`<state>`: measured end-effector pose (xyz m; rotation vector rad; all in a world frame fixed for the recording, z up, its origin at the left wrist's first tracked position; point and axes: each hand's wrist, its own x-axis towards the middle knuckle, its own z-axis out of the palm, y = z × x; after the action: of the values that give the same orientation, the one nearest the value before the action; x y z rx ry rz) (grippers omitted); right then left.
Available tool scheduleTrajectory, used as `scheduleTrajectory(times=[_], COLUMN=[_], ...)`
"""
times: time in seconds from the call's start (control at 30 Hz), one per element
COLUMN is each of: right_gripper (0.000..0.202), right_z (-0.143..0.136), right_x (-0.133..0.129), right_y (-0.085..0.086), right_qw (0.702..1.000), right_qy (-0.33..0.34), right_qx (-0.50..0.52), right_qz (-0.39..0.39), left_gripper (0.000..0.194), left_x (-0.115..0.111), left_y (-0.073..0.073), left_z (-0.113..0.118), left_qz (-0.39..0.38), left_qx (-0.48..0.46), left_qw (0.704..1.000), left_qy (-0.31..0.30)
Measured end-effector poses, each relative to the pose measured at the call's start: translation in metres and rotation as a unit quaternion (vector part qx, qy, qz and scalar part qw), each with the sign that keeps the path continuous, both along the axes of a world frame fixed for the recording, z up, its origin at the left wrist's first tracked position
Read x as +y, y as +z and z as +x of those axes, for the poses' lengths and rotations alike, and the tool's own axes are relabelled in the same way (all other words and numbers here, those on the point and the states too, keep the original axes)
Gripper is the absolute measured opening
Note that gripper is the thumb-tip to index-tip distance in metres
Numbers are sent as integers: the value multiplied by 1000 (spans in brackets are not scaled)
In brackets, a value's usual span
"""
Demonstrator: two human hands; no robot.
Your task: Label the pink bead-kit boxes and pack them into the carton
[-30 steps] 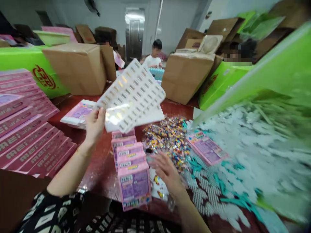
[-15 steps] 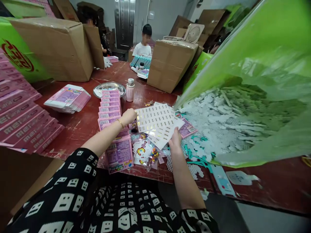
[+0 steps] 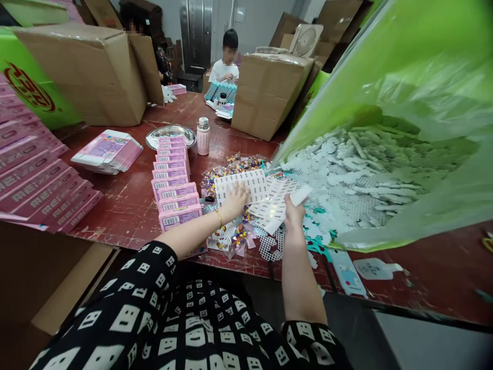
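My left hand lies with spread fingers on a white sheet of small printed labels. More label sheets fan out beside it, and my right hand is closed on their right edge, where a white corner curls up. Beneath and behind the sheets are bags of coloured beads and picture cards, partly covered. Just left of my left hand stands a row of pink printed boxes, with my forearm crossing in front of the nearest ones.
A green bag spills white perforated pieces on the right. Behind are a pink bottle, a metal dish, flat box blanks and cartons. Pink boxes are stacked at left. Two people sit across the table.
My left hand has moved right from the label sheet's left edge onto its face, fingers now spread. The sheets sit lower and further right; my right hand moved right with them.
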<state>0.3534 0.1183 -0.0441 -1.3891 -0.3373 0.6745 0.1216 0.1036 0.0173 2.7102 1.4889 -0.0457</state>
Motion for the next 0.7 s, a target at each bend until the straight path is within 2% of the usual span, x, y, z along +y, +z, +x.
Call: scheduleTrajectory(times=[0.07,0.17,0.3,0.4,0.5,0.6,0.7], right_gripper=[31,28,32,36,47,56,57], right_z=[4,-2,-19,-33,-52,-75,-92], right_x=[-10,-27,-40,-44,-47,-50,-58], right_y=[3,0,-10,-10,0,21,42], right_qw=[1000,997,991,989,985,978,976], right_qy=[7,37,73,80,92,118,127], right_qx=[26,67,99,106,103,93,84], right_qz=[1,16,47,64,99,143,153], left_gripper=[98,116,95,77,65,63,62], left_x=[21,36,31,27,18,-9,-41], left_y=[-7,-16,-20,-7,15,34,47], left_z=[-1,-2,5,12,22,36,44], left_qz=[-14,-31,-26,-27,-15,-10,-12], left_qx=[11,14,-12,-42,-75,-97,-114], left_qw=[998,998,999,999,997,995,993], left_qy=[55,55,18,12,24,-6,-33])
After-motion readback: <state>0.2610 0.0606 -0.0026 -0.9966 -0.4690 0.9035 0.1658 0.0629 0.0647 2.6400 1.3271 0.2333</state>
